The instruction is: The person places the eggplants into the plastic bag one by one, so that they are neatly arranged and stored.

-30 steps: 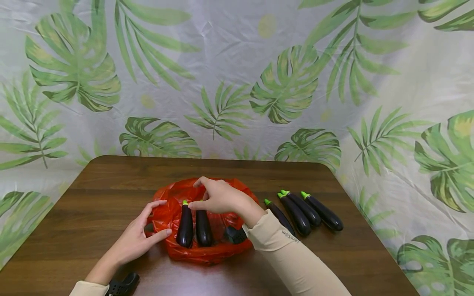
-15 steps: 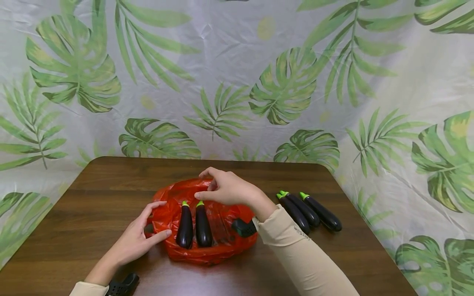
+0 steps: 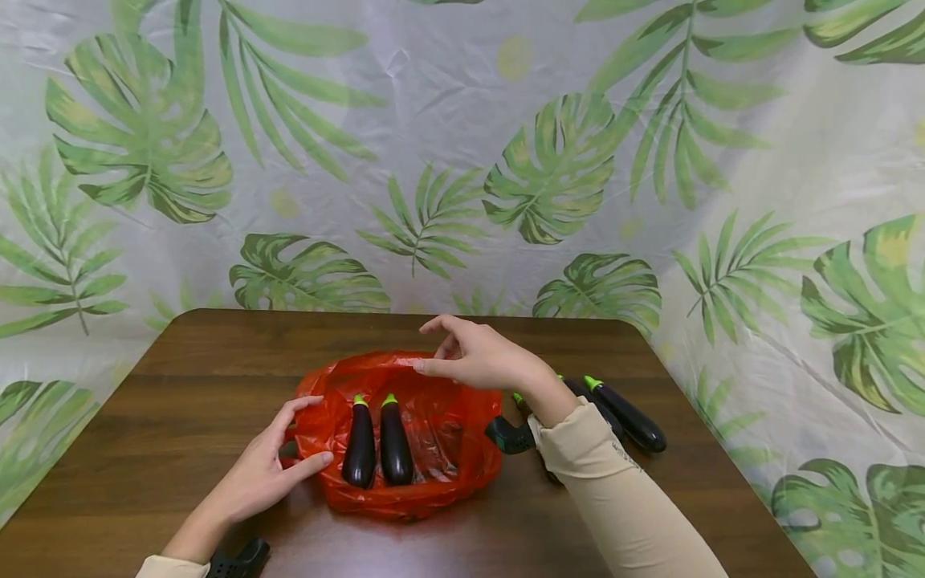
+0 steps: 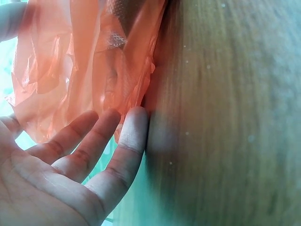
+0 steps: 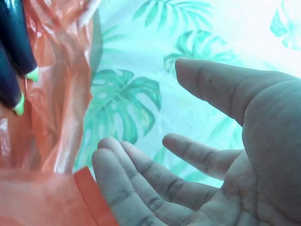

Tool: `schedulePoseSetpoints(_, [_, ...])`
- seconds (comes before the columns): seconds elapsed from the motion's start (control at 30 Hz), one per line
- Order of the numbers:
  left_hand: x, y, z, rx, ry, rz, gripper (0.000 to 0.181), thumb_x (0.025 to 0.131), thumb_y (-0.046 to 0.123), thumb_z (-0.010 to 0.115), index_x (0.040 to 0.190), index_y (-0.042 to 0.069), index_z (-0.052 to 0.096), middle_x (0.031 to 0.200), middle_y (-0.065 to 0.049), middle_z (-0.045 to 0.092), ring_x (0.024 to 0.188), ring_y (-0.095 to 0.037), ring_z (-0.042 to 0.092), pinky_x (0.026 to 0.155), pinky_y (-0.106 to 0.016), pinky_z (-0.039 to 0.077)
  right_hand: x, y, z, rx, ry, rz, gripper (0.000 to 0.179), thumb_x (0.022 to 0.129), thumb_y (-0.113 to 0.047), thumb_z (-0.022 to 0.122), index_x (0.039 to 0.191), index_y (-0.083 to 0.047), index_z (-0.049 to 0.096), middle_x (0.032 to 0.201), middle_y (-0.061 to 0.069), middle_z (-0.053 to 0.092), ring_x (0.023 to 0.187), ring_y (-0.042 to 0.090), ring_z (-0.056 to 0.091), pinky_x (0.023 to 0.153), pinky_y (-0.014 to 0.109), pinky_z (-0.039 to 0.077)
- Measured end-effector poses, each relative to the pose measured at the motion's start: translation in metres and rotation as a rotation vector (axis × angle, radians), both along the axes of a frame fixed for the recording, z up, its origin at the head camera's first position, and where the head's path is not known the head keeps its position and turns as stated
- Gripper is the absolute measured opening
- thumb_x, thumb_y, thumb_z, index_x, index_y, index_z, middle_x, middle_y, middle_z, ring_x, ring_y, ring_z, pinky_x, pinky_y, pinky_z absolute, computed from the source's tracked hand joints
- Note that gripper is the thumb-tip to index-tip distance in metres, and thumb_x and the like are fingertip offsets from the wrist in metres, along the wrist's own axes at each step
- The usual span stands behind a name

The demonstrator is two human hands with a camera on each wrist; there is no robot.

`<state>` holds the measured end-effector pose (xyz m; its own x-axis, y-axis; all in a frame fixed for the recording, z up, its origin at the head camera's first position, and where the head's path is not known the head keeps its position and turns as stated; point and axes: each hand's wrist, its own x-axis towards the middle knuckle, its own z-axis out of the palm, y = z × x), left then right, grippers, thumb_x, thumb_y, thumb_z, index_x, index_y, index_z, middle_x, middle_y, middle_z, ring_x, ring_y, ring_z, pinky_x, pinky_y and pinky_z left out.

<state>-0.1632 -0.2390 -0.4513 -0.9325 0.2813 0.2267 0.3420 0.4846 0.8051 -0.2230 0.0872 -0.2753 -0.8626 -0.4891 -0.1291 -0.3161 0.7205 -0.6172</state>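
Observation:
A red plastic bag (image 3: pixel 448 474) lies spread wide on the wooden table. Inside it, side by side with green stems pointing away, are two eggplants, the left one (image 3: pixel 359 449) and the right one (image 3: pixel 395 445). My left hand (image 3: pixel 263 466) rests against the bag's left side, thumb and index finger at the rim. In the left wrist view its relaxed, extended fingers (image 4: pixel 134 127) touch the outside of the red plastic. Over the bag's back right rim hovers my right hand (image 3: pixel 484 353), holding nothing, fingers and thumb apart. The right wrist view shows its bare palm (image 5: pixel 225 202) beside the bag.
Several more eggplants lie on the table to the right, one of them (image 3: pixel 629 413) in plain sight and the others partly behind my right forearm. The wooden table (image 3: pixel 217 345) ends at a leaf-patterned curtain (image 3: pixel 448 120).
My right hand has moved right and slightly away from me, off the eggplants' stems toward the bag's back right rim. The left hand and both eggplants in the bag have stayed put.

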Motion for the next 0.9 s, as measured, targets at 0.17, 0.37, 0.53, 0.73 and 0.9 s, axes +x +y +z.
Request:
schedulePoseSetpoints(0.17, [-0.001,0.0,-0.001,0.017,-0.01,-0.002,0.071,0.099,0.026,0.079,0.158,0.015,0.04,0.144,-0.017,0.063,0.129,-0.045,0.066,0.09,-0.029,0.059,0.001,0.015,0.004,-0.046,-0.03,-0.044,0.058,0.103,-0.044,0.073,0.153,-0.026,0.05,0.116,0.003,0.069,0.1,0.028,0.07,0.079,0.036,0.057])
schedulePoseSetpoints(0.37, [-0.001,0.001,-0.001,0.034,-0.016,-0.012,0.071,0.099,0.024,0.079,0.157,0.014,0.04,0.145,-0.018,0.062,0.129,-0.047,0.065,0.087,-0.027,0.059,-0.002,0.036,0.007,-0.057,-0.021,-0.062,0.059,0.104,-0.044,0.071,0.155,-0.023,0.047,0.115,0.007,0.067,0.088,0.024,0.066,0.076,0.037,0.056])
schedulePoseSetpoints(0.53, [-0.001,0.001,-0.002,0.022,-0.011,-0.003,0.071,0.099,0.025,0.079,0.157,0.014,0.04,0.145,-0.017,0.063,0.129,-0.046,0.066,0.089,-0.027,0.058,-0.006,0.053,0.007,-0.059,-0.01,-0.069,0.061,0.104,-0.043,0.071,0.155,-0.02,0.047,0.114,0.009,0.066,0.094,0.023,0.069,0.084,0.039,0.061])
schedulePoseSetpoints(0.73, [-0.001,0.002,-0.003,0.035,-0.02,-0.006,0.071,0.099,0.024,0.079,0.157,0.014,0.04,0.142,-0.018,0.063,0.128,-0.047,0.066,0.085,-0.027,0.059,-0.01,0.07,0.001,-0.035,-0.016,-0.104,0.061,0.103,-0.045,0.072,0.154,-0.021,0.049,0.116,0.009,0.067,0.096,0.023,0.069,0.085,0.038,0.06])
schedulePoseSetpoints(0.9, [-0.002,0.001,-0.003,0.025,-0.017,-0.003,0.071,0.099,0.025,0.079,0.157,0.015,0.04,0.141,-0.018,0.064,0.127,-0.046,0.066,0.085,-0.027,0.059,-0.013,0.086,-0.007,-0.014,-0.013,-0.119,0.062,0.103,-0.045,0.071,0.153,-0.016,0.05,0.117,0.012,0.069,0.091,0.022,0.069,0.084,0.04,0.059])
